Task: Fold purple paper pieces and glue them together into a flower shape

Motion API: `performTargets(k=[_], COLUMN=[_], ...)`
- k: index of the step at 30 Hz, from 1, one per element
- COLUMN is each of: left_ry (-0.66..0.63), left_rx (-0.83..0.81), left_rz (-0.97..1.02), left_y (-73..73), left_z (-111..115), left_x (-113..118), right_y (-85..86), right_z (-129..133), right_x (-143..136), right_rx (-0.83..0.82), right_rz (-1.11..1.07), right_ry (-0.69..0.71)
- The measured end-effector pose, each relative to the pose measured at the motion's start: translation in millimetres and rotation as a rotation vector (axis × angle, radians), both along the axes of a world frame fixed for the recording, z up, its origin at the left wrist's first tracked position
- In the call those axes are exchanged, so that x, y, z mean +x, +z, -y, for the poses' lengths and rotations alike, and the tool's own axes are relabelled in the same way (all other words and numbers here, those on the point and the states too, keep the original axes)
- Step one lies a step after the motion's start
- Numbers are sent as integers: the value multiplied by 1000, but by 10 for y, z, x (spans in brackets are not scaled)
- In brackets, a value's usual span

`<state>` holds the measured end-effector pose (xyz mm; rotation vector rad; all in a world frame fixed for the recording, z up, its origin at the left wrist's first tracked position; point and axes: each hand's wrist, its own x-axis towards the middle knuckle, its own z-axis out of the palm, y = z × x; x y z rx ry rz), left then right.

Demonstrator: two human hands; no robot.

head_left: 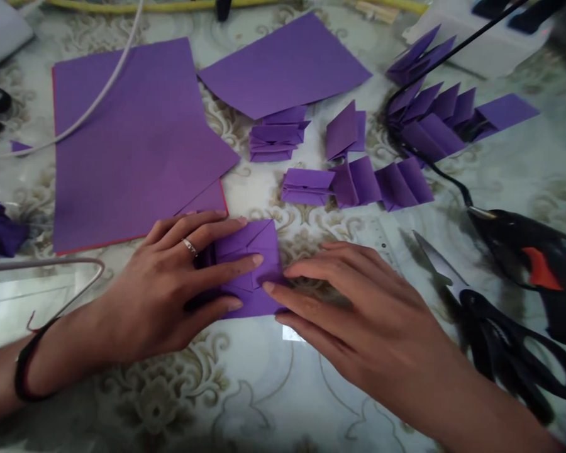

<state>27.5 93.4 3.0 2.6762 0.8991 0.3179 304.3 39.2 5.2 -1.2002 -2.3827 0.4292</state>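
Note:
A small folded purple paper piece (pixel 259 286) lies flat on the patterned table, creases showing on its top. My left hand (pixel 174 283), with a ring and a black wristband, rests over its left part, fingers spread and pressing on the paper. At the right edge of the piece, my right hand (pixel 353 302) touches it with its fingertips; its fingers are extended and apart. Part of the paper's left side is hidden under my left fingers.
Large purple sheets (pixel 127 138) and another sheet (pixel 287 69) lie behind. Folded purple pieces (pixel 403 182) stand at centre and right. Black-handled scissors (pixel 490 321) and a black glue gun (pixel 523 251) lie at right. A white cable (pixel 106 91) crosses the left.

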Motion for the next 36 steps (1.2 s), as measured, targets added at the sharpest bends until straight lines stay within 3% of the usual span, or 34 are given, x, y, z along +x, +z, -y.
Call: performTargets(k=[17,22,28,36], left_ry=[19,23,-28,-42], left_rx=[-22,11,79,99], left_rz=[14,17,30,-25], left_y=[11,6,-9,-20], left_z=[17,36,58,73], left_x=[23,14,10,1], right_y=[51,109,164,198], right_z=[41,85,141,263], right_x=[16,25,-26,-56], right_rx=[23,14,28,24], right_rz=[48,66,92,280], right_ry=[64,26,92,142])
